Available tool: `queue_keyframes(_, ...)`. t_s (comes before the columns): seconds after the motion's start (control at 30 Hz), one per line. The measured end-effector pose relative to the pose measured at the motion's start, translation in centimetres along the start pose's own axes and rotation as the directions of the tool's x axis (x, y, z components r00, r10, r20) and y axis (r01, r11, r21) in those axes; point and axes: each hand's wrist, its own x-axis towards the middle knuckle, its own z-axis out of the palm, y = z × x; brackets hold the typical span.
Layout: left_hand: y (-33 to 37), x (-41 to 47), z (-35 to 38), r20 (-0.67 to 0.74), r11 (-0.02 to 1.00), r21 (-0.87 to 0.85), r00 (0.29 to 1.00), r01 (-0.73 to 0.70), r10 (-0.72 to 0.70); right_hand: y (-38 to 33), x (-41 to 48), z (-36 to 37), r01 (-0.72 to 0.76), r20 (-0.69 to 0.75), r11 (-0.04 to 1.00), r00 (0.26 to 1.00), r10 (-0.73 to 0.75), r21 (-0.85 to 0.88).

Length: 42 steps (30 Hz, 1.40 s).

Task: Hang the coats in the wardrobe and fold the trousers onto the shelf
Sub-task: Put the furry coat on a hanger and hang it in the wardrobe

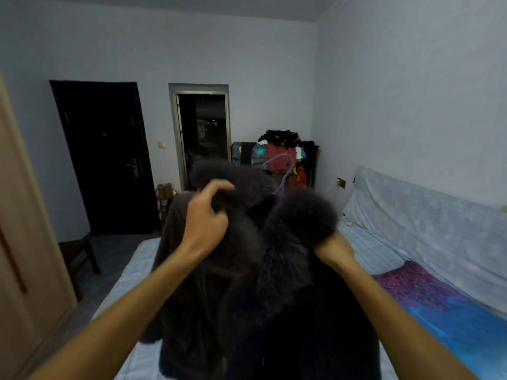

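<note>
Holding up a dark coat [247, 283] with both hands, front and centre, raised above the bed [129, 272] and not in any wardrobe. Fluffy fur collar [301, 215] runs across the top. Left hand [205, 215] is on the left shoulder area, fingers [216, 187] curled and pinching the fabric just below the collar. Right hand [333, 249] is clenched on the collar's right end; its fingertips are buried in fur, so the exact grasp can't be read. Purple hanger [284, 171] sticks up out of the neck gap between the collar halves; how it sits inside the coat can't be told. Coat body hangs down between the forearms over the pale blue sheet. Purple-and-blue blanket [439, 311] lies on the bed to the right, next to a cloth-covered backrest [425, 215] along the right wall. Far wall: black door [104, 157] closed, open doorway [203, 133] beside it, light switch [162, 145] between them. Rack piled with clothes [282, 149] stands in the far corner. Tan wooden panel [24, 242] fills the left edge, dark stool [79, 253] near it on the floor.
</note>
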Motion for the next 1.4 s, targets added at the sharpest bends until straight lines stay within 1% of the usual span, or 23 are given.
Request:
queue_keyframes(0.03, -0.7, -2.4, -0.6, 0.137, 1.0, -0.026, 0.99, -0.011, 0.014, -0.6, -0.4, -0.4, 0.008, -0.052, 1.0, 0.999, -0.006, 0.028)
queue_keyframes(0.07, -1.5, -4.6, -1.5, 0.317, 0.999, -0.032, 0.948, 0.034, -0.022, -1.4, -0.9, -0.8, 0.019, -0.121, 0.998, 0.993, -0.011, 0.061)
queue_keyframes(0.1, -2.6, -6.1, -2.5, 0.441, 0.997, -0.007, 0.895, 0.076, -0.065, -2.3, -1.4, -1.1, 0.033, -0.202, 0.994, 0.979, -0.01, 0.108)
queue_keyframes(0.13, -3.6, -6.6, -3.7, 0.445, 0.995, 0.011, 0.89, 0.101, -0.095, -3.4, -1.8, -1.3, 0.065, -0.282, 0.986, 0.959, -0.018, 0.156)
queue_keyframes(0.17, -4.5, -6.3, -4.9, 0.332, 0.992, -0.005, 0.936, 0.128, -0.119, -4.4, -2.2, -1.4, 0.105, -0.345, 0.976, 0.938, -0.034, 0.19)
queue_keyframes(0.2, -5.0, -5.5, -6.2, 0.157, 0.986, -0.038, 0.975, 0.162, -0.154, -5.3, -2.5, -1.4, 0.142, -0.398, 0.968, 0.916, -0.049, 0.208)
queue_keyframes(0.23, -5.3, -4.3, -7.6, -0.027, 0.978, -0.073, 0.98, 0.197, -0.199, -6.0, -2.7, -1.2, 0.169, -0.443, 0.963, 0.894, -0.06, 0.211)
queue_keyframes(0.27, -5.1, -2.8, -8.9, -0.174, 0.971, -0.095, 0.957, 0.218, -0.232, -6.5, -2.8, -1.0, 0.192, -0.478, 0.959, 0.875, -0.072, 0.209)
queue_keyframes(0.3, -4.8, -1.4, -10.2, -0.269, 0.971, -0.086, 0.933, 0.223, -0.238, -6.9, -2.8, -0.7, 0.216, -0.505, 0.955, 0.859, -0.086, 0.205)
queue_keyframes(0.33, -4.6, -0.1, -11.2, -0.301, 0.974, -0.034, 0.927, 0.223, -0.222, -7.2, -2.7, -0.5, 0.243, -0.524, 0.951, 0.844, -0.111, 0.19)
queue_keyframes(0.43, -5.0, 3.3, -13.5, -0.222, 0.965, 0.143, 0.957, 0.22, -0.185, -7.9, -2.2, 0.2, 0.301, -0.532, 0.944, 0.826, -0.187, 0.136)
queue_keyframes(0.5, -5.1, 4.9, -14.4, -0.128, 0.948, 0.248, 0.977, 0.198, -0.171, -8.1, -2.4, 0.4, 0.388, -0.577, 0.916, 0.773, -0.262, 0.105)
queue_keyframes(0.57, -5.1, 5.9, -14.7, -0.01, 0.876, 0.465, 0.991, 0.125, -0.135, -8.2, -3.1, 0.4, 0.494, -0.606, 0.869, 0.704, -0.369, 0.044)
queue_keyframes(0.6, -5.1, 6.1, -14.5, 0.057, 0.836, 0.54, 0.988, 0.091, -0.144, -8.3, -3.3, 0.4, 0.521, -0.608, 0.852, 0.691, -0.392, 0.043)
queue_keyframes(0.67, -4.9, 5.8, -13.7, 0.155, 0.849, 0.519, 0.967, 0.094, -0.201, -8.5, -3.9, 0.7, 0.551, -0.603, 0.831, 0.689, -0.402, 0.075)
queue_keyframes(0.77, -4.7, 4.0, -11.7, 0.198, 0.953, 0.279, 0.964, 0.117, -0.177, -9.0, -4.1, 1.5, 0.556, -0.592, 0.828, 0.693, -0.412, 0.075)
queue_keyframes(0.83, -4.4, 3.1, -10.3, 0.178, 0.972, 0.21, 0.974, 0.103, -0.141, -9.4, -3.9, 2.2, 0.542, -0.551, 0.838, 0.719, -0.425, 0.061)
queue_keyframes(0.93, -3.8, 2.6, -9.2, 0.148, 0.967, 0.242, 0.981, 0.085, -0.123, -10.2, -4.0, 3.0, 0.526, -0.429, 0.849, 0.778, -0.458, 0.048)
queue_keyframes(1.0, -3.8, 2.5, -9.4, 0.132, 0.96, 0.259, 0.981, 0.108, -0.146, -10.7, -3.7, 3.2, 0.529, -0.407, 0.846, 0.788, -0.462, 0.064)
queue_keyframes(1.1, -3.5, 1.6, -10.7, 0.087, 0.952, 0.271, 0.981, 0.143, -0.172, -11.2, -2.7, 3.8, 0.582, -0.433, 0.804, 0.759, -0.486, 0.119)
queue_keyframes(1.17, -3.1, 0.7, -12.0, 0.033, 0.934, 0.329, 0.986, 0.141, -0.16, -11.9, -2.0, 4.3, 0.627, -0.475, 0.764, 0.724, -0.499, 0.153)
queue_keyframes(1.3, -2.0, -0.7, -15.4, -0.156, 0.809, 0.554, 0.979, 0.199, -0.133, -14.8, -2.0, 4.5, 0.679, -0.421, 0.691, 0.718, -0.554, 0.25)
queue_keyframes(1.4, -0.3, -2.5, -17.8, -0.327, 0.717, 0.632, 0.94, 0.294, -0.096, -17.3, -2.9, 4.5, 0.726, -0.385, 0.599, 0.687, -0.616, 0.338)
